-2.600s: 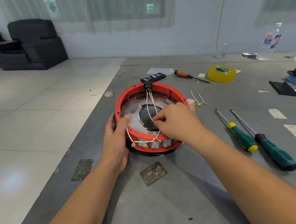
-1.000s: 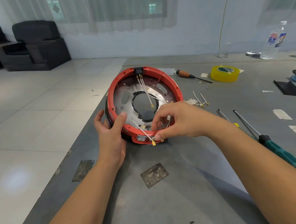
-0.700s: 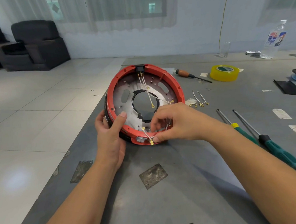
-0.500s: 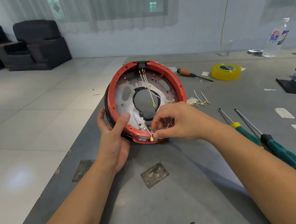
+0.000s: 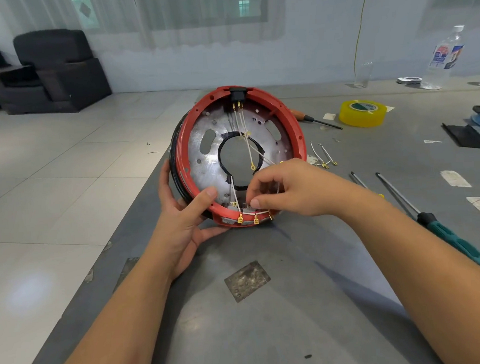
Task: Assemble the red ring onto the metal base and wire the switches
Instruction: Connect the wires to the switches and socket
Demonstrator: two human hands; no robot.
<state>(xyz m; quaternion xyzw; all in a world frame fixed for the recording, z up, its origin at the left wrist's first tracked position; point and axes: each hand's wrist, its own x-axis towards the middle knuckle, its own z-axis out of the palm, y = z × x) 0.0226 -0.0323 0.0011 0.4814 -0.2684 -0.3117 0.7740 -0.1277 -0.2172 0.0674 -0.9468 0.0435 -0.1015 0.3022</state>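
The red ring (image 5: 291, 116) is seated on the metal base (image 5: 204, 167); the assembly is tilted up on its near edge on the grey bench (image 5: 269, 320), open side facing the person. The ring-to-base step therefore appears complete.

The left hand (image 5: 179, 227) grips the lower left rim, thumb pressing on the red ring and fingers wrapped behind the assembly. The right hand (image 5: 287, 190) reaches into the lower part of the ring with thumb and fingers curled together at the white wires (image 5: 242, 131); it appears to pinch a wire or terminal there, but the contact point is hidden by the fingers.

Wiring status, as judged:
- White wires run down from the black connector (image 5: 238, 93) at the top of the ring, across the central opening of the base.
- Three gold spade terminals (image 5: 256, 220) hang over the near rim beside the switches (image 5: 229, 217) and look unconnected.
- One ring terminal (image 5: 252, 167) hangs free over the opening.
- How many switch contacts are already fitted cannot be told.

Wiring is thus in progress, with several terminals left to seat.

To the right on the bench lie spare short wires (image 5: 323, 155), two green-handled screwdrivers (image 5: 447, 239), an orange-handled screwdriver (image 5: 313, 119) and a roll of yellow tape (image 5: 362, 113).
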